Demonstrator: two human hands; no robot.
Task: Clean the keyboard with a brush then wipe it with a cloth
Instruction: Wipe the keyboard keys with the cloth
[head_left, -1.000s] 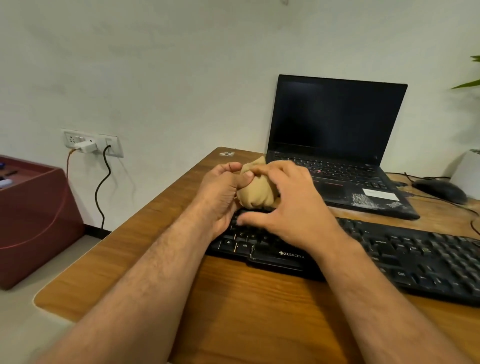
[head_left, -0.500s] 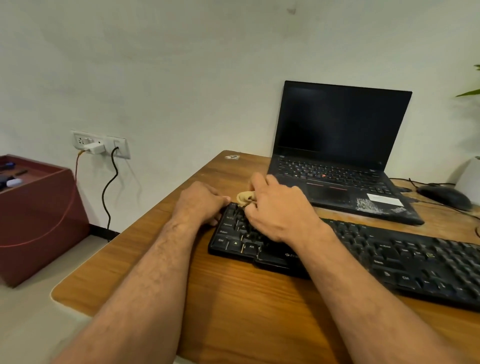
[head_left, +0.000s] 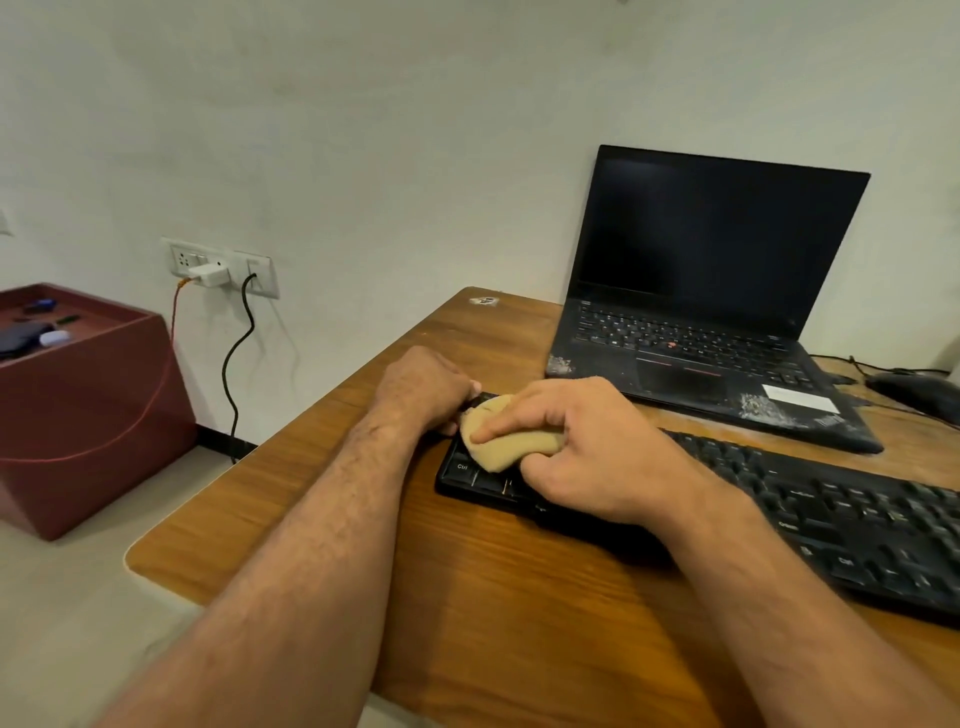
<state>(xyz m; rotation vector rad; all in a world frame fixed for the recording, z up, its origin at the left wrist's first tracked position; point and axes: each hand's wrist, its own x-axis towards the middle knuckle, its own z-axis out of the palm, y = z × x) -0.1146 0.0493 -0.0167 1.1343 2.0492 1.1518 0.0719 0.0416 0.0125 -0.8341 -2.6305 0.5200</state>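
Since half a second earlier the tan cloth had spread from a small wad at the black keyboard's far left corner onto its left-end keys. On the wooden desk, the right hand gripped the cloth, forefinger pressing it down. The left hand, curled, steadied the keyboard's left edge. Pressing too hard could pop a keycap or slide the keyboard.

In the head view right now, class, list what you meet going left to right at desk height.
Red box → black wall cable → left hand → tan cloth → right hand → laptop → mouse.
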